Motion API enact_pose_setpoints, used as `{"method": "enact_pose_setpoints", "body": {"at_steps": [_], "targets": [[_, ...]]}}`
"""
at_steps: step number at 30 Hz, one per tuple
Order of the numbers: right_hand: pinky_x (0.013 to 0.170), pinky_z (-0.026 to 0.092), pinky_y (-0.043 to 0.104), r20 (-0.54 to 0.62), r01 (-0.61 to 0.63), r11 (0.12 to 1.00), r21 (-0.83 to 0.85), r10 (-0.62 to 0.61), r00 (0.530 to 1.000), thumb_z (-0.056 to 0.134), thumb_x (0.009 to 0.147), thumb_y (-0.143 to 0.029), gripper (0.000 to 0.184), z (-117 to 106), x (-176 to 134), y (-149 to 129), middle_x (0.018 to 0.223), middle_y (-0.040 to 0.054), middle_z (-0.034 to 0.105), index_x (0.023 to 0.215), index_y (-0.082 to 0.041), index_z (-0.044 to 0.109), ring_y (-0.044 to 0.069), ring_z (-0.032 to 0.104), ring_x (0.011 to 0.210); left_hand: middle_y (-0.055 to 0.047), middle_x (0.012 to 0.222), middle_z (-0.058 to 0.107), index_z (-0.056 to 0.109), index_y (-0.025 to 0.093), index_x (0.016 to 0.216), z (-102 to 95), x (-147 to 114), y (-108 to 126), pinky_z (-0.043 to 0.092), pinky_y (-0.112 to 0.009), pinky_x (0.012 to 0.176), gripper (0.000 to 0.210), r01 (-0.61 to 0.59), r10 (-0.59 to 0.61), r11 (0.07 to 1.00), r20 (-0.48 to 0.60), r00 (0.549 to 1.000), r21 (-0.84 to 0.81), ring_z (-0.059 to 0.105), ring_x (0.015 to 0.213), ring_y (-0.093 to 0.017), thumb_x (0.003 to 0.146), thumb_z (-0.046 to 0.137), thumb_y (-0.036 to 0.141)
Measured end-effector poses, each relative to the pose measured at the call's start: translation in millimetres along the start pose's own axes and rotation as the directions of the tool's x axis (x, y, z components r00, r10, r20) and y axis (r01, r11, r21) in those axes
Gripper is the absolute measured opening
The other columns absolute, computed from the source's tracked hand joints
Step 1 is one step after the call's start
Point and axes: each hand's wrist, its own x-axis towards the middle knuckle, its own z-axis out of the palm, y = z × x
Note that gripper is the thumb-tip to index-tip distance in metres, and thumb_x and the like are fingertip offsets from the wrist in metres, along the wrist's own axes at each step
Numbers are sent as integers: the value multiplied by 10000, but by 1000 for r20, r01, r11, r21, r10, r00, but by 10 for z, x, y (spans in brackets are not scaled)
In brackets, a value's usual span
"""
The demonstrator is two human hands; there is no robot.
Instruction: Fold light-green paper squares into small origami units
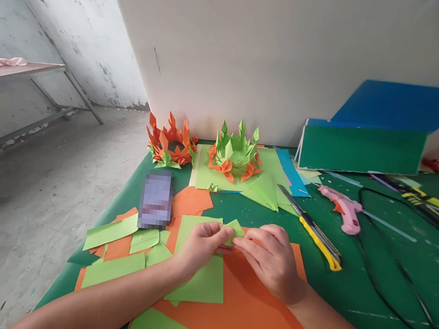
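Note:
Between my two hands I hold a small folded piece of green paper [236, 227]. My left hand [205, 244] pinches its left side, thumb on top. The fingers of my right hand [272, 259] are closed on its right edge. Below the hands lie a green paper sheet [199, 283] and a large orange sheet [254, 320]. Beyond them stands a green folded-paper crown [238, 153] with orange paper flowers around its base. To its left is an orange paper crown [170, 143] with green pieces at its foot.
Right of my hands lie a yellow utility knife [319, 238] and a pink glue gun [342, 206] with a black cord [378, 294]. Green and orange paper scraps [114, 274] and a blurred-out rectangular object [156, 200] are at left. A white board [273, 60] stands behind.

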Motion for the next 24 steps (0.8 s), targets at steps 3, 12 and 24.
{"method": "enact_pose_setpoints", "body": {"at_steps": [3, 12, 24], "targets": [[760, 437, 344, -4, 6, 1000, -23, -6, 1000, 668, 861, -145, 163, 11, 2, 4, 882, 49, 689, 1011, -204, 690, 199, 539, 837, -21, 758, 659, 696, 130, 758, -7, -9, 0, 534, -338, 851, 318, 10, -10, 1000, 0, 1000, -9, 648, 766, -149, 757, 719, 447], [733, 409, 357, -1, 21, 999, -42, -21, 1000, 628, 870, -110, 197, -3, 5, -11, 864, 57, 640, 1002, -241, 692, 200, 538, 826, -12, 706, 648, 681, 124, 725, 32, -3, -10, 532, -308, 812, 305, -72, 72, 997, 7, 997, -13, 613, 726, -131, 749, 732, 424], [720, 430, 357, -67, -100, 992, 72, 105, 992, 617, 814, -84, 134, 2, 64, -61, 815, 45, 562, 852, -209, 587, 191, 531, 799, 8, 721, 624, 689, 143, 733, 81, -69, -3, 521, -285, 846, 242, -107, 111, 993, 110, 988, -44, 578, 735, -100, 848, 649, 351]]}}
